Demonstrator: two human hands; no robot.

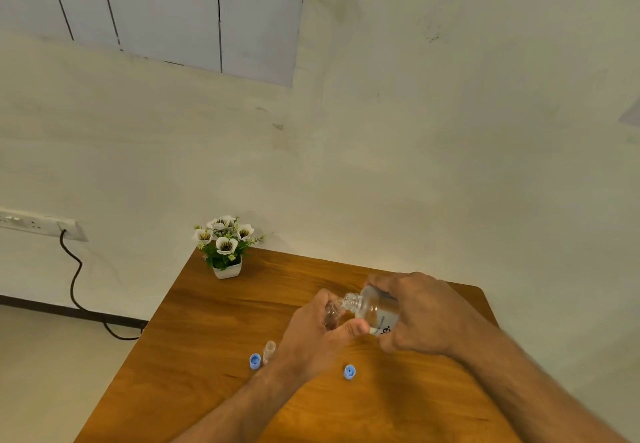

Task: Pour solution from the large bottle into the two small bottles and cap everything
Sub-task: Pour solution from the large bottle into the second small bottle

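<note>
My right hand grips the large clear bottle, tipped to the left with its open neck against the mouth of a small clear bottle. My left hand is wrapped around that small bottle, which is mostly hidden by the fingers. A second small bottle stands uncapped on the wooden table, just left of my left wrist. Two blue caps lie on the table: one beside the standing bottle, the other below my hands. No cap for the large bottle is visible.
A small white pot of artificial flowers stands at the table's far left corner by the wall. A wall socket strip with a dark cable is to the left, off the table.
</note>
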